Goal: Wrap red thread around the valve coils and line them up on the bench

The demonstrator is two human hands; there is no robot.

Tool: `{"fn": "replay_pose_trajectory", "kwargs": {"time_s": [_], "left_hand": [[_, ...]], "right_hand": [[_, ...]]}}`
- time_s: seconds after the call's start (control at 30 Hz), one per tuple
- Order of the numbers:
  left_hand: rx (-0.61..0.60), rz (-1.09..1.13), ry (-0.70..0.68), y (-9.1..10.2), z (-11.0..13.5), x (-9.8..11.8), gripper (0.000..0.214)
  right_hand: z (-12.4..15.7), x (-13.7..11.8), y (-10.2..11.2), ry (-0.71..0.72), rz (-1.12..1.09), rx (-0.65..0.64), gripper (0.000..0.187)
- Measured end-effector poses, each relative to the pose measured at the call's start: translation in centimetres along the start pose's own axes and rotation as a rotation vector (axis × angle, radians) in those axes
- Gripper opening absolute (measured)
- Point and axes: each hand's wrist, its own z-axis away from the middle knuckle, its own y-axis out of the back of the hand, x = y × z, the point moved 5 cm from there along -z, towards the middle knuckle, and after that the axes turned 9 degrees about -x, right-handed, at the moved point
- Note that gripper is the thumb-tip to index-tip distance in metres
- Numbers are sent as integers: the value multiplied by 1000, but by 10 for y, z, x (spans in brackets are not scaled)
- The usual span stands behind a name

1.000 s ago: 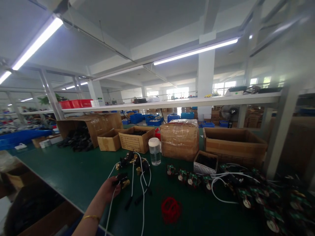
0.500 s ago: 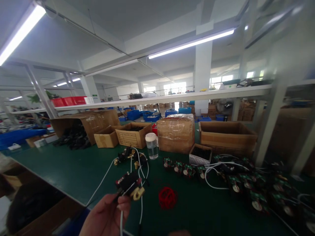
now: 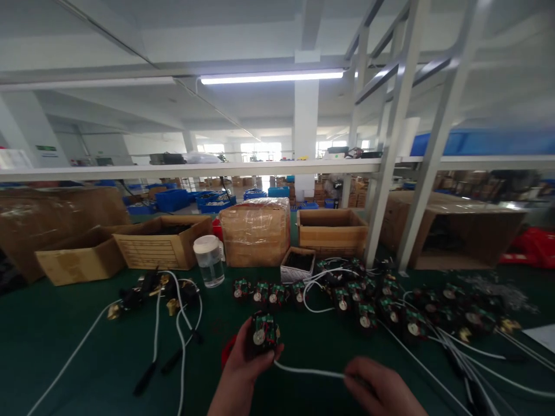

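My left hand [image 3: 245, 367] is closed around a small black and green valve part [image 3: 262, 333] with a round metal face, held up above the green table [image 3: 78, 352]. A white cable [image 3: 307, 371] runs from that part to my right hand [image 3: 381, 388], which pinches it low in the view. A red ring-shaped object [image 3: 226, 351] lies partly hidden behind my left hand. A row of similar green and black parts [image 3: 269, 293] sits on the table just beyond.
A clear jar with a white lid [image 3: 208, 260] stands near open cardboard boxes [image 3: 151, 248] and a plastic-wrapped box [image 3: 255, 231]. Brass fittings with white cables [image 3: 169, 294] lie at the left. Many more wired parts [image 3: 416, 318] spread to the right by metal posts [image 3: 385, 173].
The view has swung to the right. My left hand has turned the held part so its round face shows, and my right hand has come into view and taken the white cable.
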Motion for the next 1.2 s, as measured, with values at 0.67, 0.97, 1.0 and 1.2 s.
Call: {"fn": "replay_pose_trajectory", "kwargs": {"time_s": [0.67, 0.97, 1.0, 1.2], "left_hand": [[-138, -1143, -109, 5, -31, -31, 71], [-180, -1086, -156, 3, -17, -22, 74], [-174, -1083, -150, 2, -17, -19, 71], [-357, -1022, -183, -16, -23, -16, 68]], "right_hand": [[-49, 48, 4, -132, 722, 307, 16], [-42, 43, -10, -59, 558, 239, 23], [-42, 43, -11, -52, 544, 237, 24], [-42, 37, -10, -62, 518, 224, 35]]}}
